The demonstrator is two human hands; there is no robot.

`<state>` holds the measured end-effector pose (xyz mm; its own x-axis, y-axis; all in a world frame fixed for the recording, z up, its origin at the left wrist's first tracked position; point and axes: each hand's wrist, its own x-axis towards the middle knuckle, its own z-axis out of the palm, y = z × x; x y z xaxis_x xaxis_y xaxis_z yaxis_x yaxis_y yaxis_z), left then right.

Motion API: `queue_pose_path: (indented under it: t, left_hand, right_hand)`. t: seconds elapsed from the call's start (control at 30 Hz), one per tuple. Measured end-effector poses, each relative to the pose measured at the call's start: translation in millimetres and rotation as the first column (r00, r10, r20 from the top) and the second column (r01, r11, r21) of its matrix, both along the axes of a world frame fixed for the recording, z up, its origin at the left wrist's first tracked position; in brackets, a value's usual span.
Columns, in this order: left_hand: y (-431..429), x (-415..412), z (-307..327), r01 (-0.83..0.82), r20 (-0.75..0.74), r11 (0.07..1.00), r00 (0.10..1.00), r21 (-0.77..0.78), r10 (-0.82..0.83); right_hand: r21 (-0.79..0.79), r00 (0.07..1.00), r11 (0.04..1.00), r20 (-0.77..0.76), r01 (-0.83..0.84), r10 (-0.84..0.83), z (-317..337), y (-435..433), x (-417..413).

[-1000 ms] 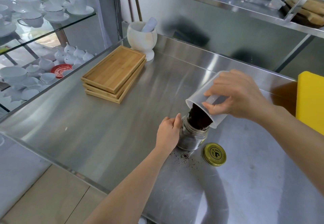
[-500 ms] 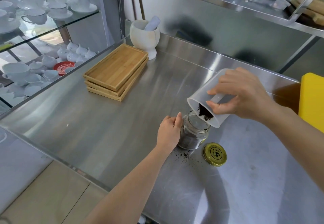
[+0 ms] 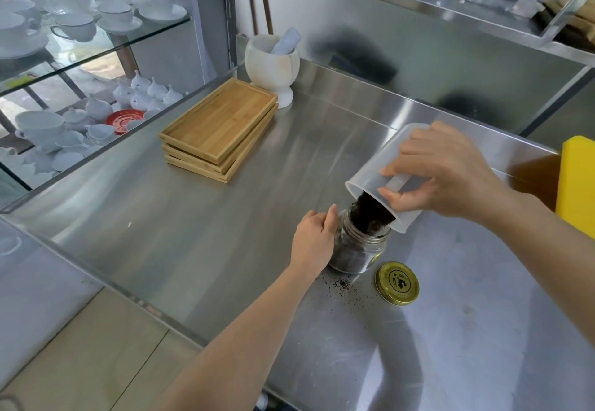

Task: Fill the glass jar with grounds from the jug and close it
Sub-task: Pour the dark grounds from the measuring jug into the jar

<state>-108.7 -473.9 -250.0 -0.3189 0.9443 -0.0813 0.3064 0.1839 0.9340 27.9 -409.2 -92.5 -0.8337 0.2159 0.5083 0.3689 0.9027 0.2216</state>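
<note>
My right hand (image 3: 450,172) grips the tilted jug (image 3: 383,172), its mouth just above the glass jar (image 3: 357,249), which my left hand (image 3: 314,240) wraps; lid (image 3: 397,283) lies nearer my right.

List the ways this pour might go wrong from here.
1. Spillage: the grounds slide in a clump from the tilted jug onto the glass jar, and loose specks already lie on the steel counter.
2. Tipping: only the left hand steadies the jar.
3. Dirtying the gold lid, which lies close by.
</note>
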Motion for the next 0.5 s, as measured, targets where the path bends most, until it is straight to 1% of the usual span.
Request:
queue_pose_path:
  t: [0.23,0.5]
  left_hand:
    - [0.7,0.3,-0.9,0.001,0.010,1.000,1.000,0.005,-0.001]
    - [0.6,-0.4,-1.7,0.009,0.008,1.000,1.000,0.013,-0.010]
  right_hand:
    - [0.008,1.000,1.000,0.017,-0.003,0.003,-0.2,0.1,2.3]
    - [0.038,0.997,0.999,0.080,-0.021,0.018,-1.2,-1.4,2.9]
